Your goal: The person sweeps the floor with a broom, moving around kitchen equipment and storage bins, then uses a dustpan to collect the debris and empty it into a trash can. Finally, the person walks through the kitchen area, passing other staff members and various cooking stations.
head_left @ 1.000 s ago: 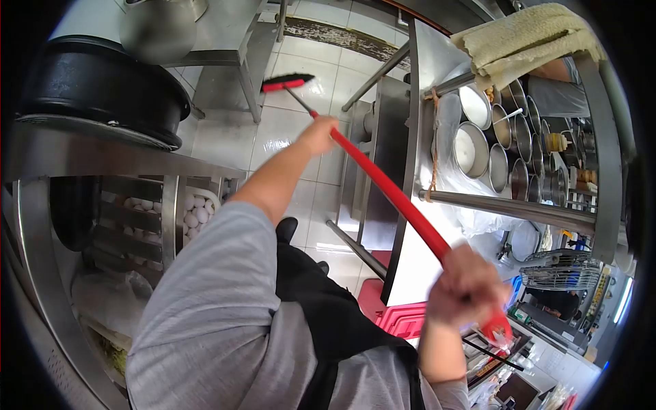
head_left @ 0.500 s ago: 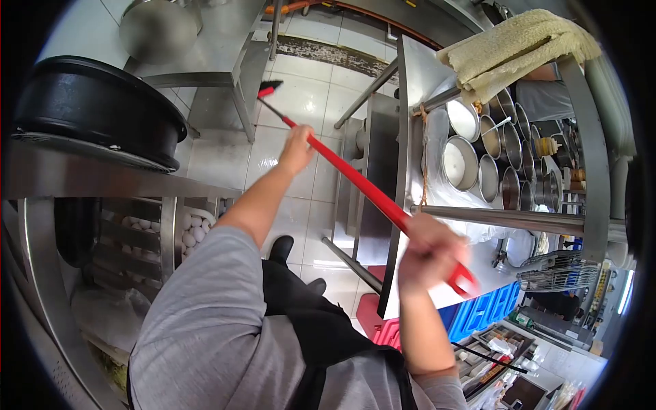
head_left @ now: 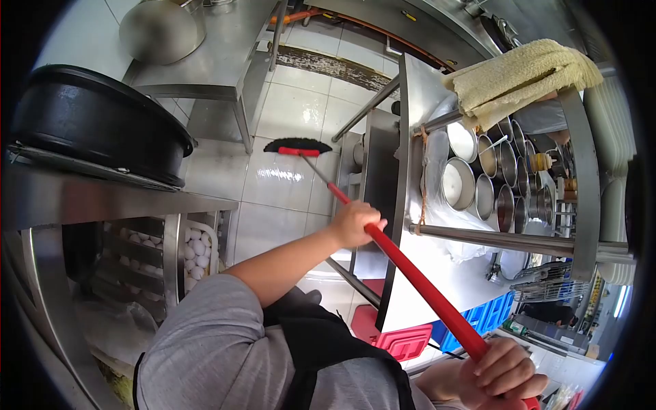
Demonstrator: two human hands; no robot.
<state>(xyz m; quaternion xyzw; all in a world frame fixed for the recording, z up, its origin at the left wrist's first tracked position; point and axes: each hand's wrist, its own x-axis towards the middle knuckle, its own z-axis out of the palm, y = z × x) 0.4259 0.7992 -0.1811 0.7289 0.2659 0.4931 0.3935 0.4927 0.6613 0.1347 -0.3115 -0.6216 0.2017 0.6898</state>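
A broom [head_left: 425, 288] with a long red handle runs diagonally through the view. Its black-bristled head [head_left: 321, 145] is down at the white tiled floor [head_left: 273, 215], between the steel tables. My left hand [head_left: 355, 224] is closed around the middle of the handle. Near the handle's upper end, at the lower right, my right hand [head_left: 506, 376] is wrapped round it.
On the right, a steel table holds several metal pots [head_left: 458, 183] behind a rail with a yellowish towel [head_left: 523, 78]. A black round pan [head_left: 99, 126] and egg racks [head_left: 197, 253] stand left. Red [head_left: 404, 342] and blue crates [head_left: 478, 318] sit below right.
The broom head has moved right and nearer to me across the tiles. Both hands have shifted right and toward me, still gripping the handle.
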